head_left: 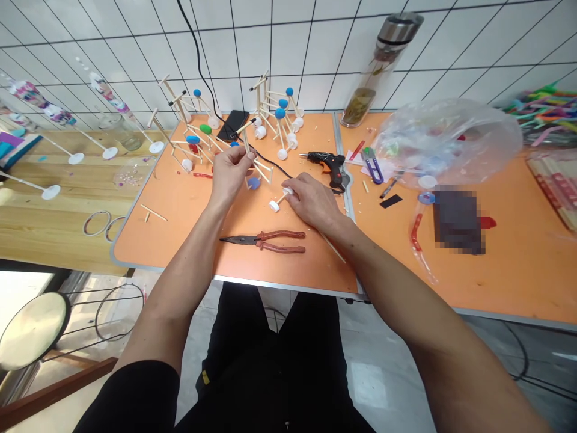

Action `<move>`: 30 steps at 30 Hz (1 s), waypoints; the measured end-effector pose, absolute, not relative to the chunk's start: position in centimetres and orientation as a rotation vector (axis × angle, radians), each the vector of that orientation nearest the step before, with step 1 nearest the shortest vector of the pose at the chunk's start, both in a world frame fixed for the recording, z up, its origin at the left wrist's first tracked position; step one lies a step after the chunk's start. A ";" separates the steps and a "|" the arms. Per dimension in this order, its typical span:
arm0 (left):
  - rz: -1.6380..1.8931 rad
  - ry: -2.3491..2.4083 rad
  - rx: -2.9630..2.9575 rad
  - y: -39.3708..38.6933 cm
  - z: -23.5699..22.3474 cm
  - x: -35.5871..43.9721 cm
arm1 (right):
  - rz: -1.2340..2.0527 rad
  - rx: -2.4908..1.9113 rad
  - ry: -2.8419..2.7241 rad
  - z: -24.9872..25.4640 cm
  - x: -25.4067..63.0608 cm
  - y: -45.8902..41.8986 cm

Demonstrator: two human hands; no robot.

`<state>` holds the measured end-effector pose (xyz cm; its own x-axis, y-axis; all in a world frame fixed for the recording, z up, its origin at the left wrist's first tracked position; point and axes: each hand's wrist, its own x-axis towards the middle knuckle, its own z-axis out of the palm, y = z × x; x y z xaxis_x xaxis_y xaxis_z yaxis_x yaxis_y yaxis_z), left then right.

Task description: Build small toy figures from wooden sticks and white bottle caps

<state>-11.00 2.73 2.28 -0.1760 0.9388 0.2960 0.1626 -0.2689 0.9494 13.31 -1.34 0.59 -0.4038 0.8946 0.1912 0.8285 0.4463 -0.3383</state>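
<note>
My left hand (229,175) pinches a small frame of pale wooden sticks (264,170); its fingers hide part of it. Just to the right, my right hand (313,199) is closed on a short stick axle with white wheels (274,205), held low over the orange table. Below both hands lie long-nose pliers (265,240) with reddish handles. Beyond them stand similar stick models (280,114) with white wheels and blue balls. A black hot glue gun (329,163) lies behind my right hand.
A dark phone (233,125) lies among the models, with a black cable running past. Purple-handled snips (373,165), a plastic bag (446,141) and a glass bottle (369,84) occupy the right and back. White-based decorated sticks (76,158) stand at left.
</note>
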 end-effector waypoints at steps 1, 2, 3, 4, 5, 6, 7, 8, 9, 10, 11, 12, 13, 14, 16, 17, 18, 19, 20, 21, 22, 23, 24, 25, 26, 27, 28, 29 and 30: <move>1.511 1.313 1.426 2.7 2.3 -11.0 | 0.273 -1.469 -2.362 0.6 13.3 -1.3; 1.510 1.315 1.425 2.7 2.3 -11.0 | 0.275 -1.470 -2.365 0.6 13.3 -1.3; 1.508 1.317 1.427 2.7 2.3 -11.0 | 0.275 -1.469 -2.367 0.6 13.3 -1.3; 1.505 1.319 1.430 2.7 2.3 -11.0 | 0.273 -1.468 -2.369 0.5 13.3 -1.3; 1.506 1.322 1.433 2.8 2.3 -11.0 | 0.272 -1.468 -2.370 0.5 13.3 -1.3; 1.509 1.323 1.435 2.8 2.2 -11.0 | 0.270 -1.469 -2.371 0.5 13.3 -1.2; 1.514 1.323 1.436 2.8 2.2 -11.0 | 0.268 -1.470 -2.373 0.4 13.4 -1.2; 1.520 1.321 1.435 2.8 2.2 -11.0 | 0.268 -1.469 -2.376 0.4 13.4 -1.2; 1.526 1.317 1.434 2.8 2.2 -11.0 | 0.268 -1.468 -2.379 0.4 13.4 -1.2; 1.529 1.312 1.435 2.8 2.2 -11.0 | 0.268 -1.467 -2.380 0.4 13.4 -1.2; 1.531 1.306 1.436 2.7 2.2 -11.0 | 0.270 -1.465 -2.382 0.5 13.4 -1.2; 1.531 1.303 1.439 2.7 2.2 -11.0 | 0.272 -1.465 -2.382 0.5 13.4 -1.2; 1.529 1.302 1.442 2.7 2.2 -11.0 | 0.273 -1.465 -2.382 0.6 13.4 -1.2; 1.526 1.303 1.441 2.7 2.2 -11.0 | 0.273 -1.466 -2.382 0.6 13.3 -1.2; 1.516 1.312 1.436 2.7 2.2 -11.0 | 0.271 -1.464 -2.384 0.6 13.3 -1.2; 1.513 1.317 1.433 2.7 2.2 -11.0 | 0.270 -1.464 -2.383 0.6 13.3 -1.2; 1.512 1.319 1.432 2.7 2.2 -11.0 | 0.270 -1.463 -2.384 0.5 13.4 -1.2; 1.512 1.320 1.432 2.7 2.2 -11.0 | 0.272 -1.463 -2.384 0.5 13.4 -1.1; 1.513 1.320 1.435 2.7 2.2 -11.0 | 0.274 -1.464 -2.382 0.4 13.4 -1.1; 1.515 1.320 1.438 2.7 2.2 -11.0 | 0.276 -1.465 -2.381 0.4 13.4 -1.1; 1.517 1.320 1.440 2.7 2.2 -11.0 | 0.277 -1.463 -2.379 0.4 13.4 -1.1; 1.519 1.320 1.440 2.7 2.2 -11.0 | 0.277 -1.461 -2.377 0.4 13.4 -1.1; 1.521 1.321 1.438 2.8 2.1 -11.0 | 0.275 -1.459 -2.376 0.4 13.4 -1.1; 1.524 1.322 1.434 2.8 2.1 -11.0 | 0.274 -1.459 -2.375 0.4 13.4 -1.1; 1.525 1.323 1.431 2.8 2.1 -11.0 | 0.273 -1.458 -2.376 0.4 13.4 -1.1; 1.524 1.324 1.429 2.8 2.1 -11.0 | 0.272 -1.458 -2.378 0.5 13.4 -1.1; 1.521 1.327 1.428 2.8 2.1 -11.0 | 0.273 -1.460 -2.378 0.5 13.4 -1.1; 1.518 1.330 1.429 2.8 2.1 -11.0 | 0.273 -1.462 -2.379 0.5 13.4 -1.2; 1.515 1.333 1.430 2.8 2.1 -11.0 | 0.274 -1.464 -2.378 0.5 13.4 -1.2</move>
